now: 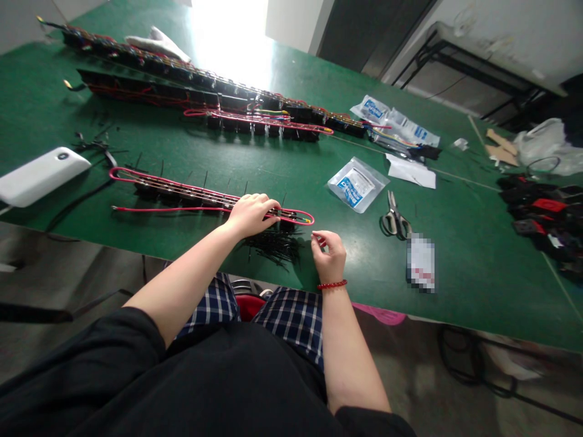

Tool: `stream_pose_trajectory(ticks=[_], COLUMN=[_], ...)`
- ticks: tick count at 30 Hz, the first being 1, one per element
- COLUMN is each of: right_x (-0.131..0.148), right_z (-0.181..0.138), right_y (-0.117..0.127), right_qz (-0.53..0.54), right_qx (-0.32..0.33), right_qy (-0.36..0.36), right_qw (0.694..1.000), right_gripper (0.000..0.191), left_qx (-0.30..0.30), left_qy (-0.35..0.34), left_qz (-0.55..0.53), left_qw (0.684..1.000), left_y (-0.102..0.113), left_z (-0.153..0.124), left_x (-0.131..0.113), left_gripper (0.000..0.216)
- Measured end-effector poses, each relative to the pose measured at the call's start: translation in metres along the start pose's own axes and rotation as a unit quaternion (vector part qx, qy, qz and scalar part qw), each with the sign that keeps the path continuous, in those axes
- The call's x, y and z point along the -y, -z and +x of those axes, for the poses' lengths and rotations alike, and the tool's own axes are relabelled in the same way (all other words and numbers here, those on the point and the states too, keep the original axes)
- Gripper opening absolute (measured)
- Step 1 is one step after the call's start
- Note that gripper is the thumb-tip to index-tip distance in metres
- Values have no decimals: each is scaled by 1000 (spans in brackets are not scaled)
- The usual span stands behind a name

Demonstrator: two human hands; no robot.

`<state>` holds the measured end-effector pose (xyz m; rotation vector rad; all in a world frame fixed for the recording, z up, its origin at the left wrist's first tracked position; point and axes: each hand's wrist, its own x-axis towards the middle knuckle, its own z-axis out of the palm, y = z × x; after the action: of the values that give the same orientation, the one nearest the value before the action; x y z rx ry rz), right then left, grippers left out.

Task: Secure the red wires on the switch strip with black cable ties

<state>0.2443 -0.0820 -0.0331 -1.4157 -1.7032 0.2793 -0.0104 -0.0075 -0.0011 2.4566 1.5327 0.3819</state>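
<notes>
**A:** Where is the wired strip (182, 193), and how does it lie?

**B:** On the green table (455, 267), near its front edge. The long axis runs roughly from 9 o'clock to 3 o'clock, with the right end a little nearer the person. A red wire loop closes each end, and the near one points to 3 o'clock.

**A:** And the hands?

**B:** The left hand (252, 213) lies over the strip's right end, fingers curled down and gripping it. The right hand (328, 252), at 4 o'clock from the left and off the strip, has its fingertips pinched together. I cannot tell whether anything thin sits between them.

**A:** How would the strip handle?

**B:** Light, I judge, but long and likely to sag or twist if lifted by one end. The black blocks look like the firm places to hold. The wires look soft and easily snagged.

**A:** What lies close by?

**B:** A heap of black cable ties (273, 246) at 6 o'clock from the left hand, just beside it. The scissors (395, 221) lie at 3 o'clock from the right hand.
</notes>
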Motion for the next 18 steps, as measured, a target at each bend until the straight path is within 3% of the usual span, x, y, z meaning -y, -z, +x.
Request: stream_pose_trajectory(ticks=[5, 10, 15, 18], right_x=[5, 15, 23, 25], right_z=[-2, 1, 18, 31], right_y=[4, 7, 14, 12], right_qz=[96, 251, 364, 399], right_qx=[-57, -133, -134, -120], right_qy=[-99, -235, -265, -260], right_qw=[989, 929, 883, 871], right_gripper=[12, 21, 26, 26], left_qx=[4, 0, -1, 7], left_qy=[3, 3, 1, -2], left_qz=[-6, -5, -10, -17], left_qw=[1000, 1000, 1000, 1000], left_y=[0, -1, 0, 1], left_z=[0, 1, 0, -1], left_x=[1, 1, 1, 2], left_gripper=[32, 31, 31, 31])
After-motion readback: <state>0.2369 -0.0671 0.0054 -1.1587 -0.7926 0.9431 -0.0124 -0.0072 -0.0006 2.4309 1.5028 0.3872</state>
